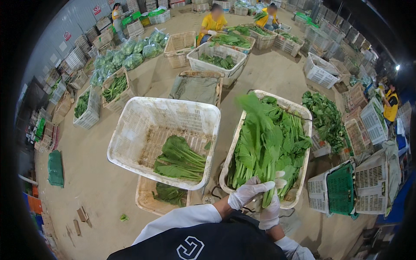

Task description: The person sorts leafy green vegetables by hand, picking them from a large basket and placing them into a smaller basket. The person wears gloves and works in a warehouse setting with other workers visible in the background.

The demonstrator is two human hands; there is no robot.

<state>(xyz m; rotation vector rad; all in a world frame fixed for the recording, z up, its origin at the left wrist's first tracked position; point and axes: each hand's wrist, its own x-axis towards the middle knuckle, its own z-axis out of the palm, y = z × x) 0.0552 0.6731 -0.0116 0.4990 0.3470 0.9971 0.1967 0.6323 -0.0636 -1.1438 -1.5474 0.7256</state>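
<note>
Both my hands wear thin white gloves and meet over the near end of a white plastic crate point(223, 169) filled with leafy greens point(294, 130). My left hand point(248, 192) grips the stems of a bunch of leafy greens point(260, 130), whose leaves reach away from me over the crate and look blurred at the tip. Beneath those stems, my right hand point(272, 203) also holds the bunch, fingers partly hidden behind it. To the left, a second white plastic crate point(162, 105) with a dirty inside holds a small pile of greens point(182, 159) at its right side.
Under the left crate sits another crate point(141, 198) with greens. A cloth-covered crate point(196, 87) stands beyond. Stacked crates point(341, 191) and heaped greens point(325, 117) lie to the right. Several people in yellow vests work farther off, one point(213, 24) beside crates. Bagged greens point(130, 53) lie back left.
</note>
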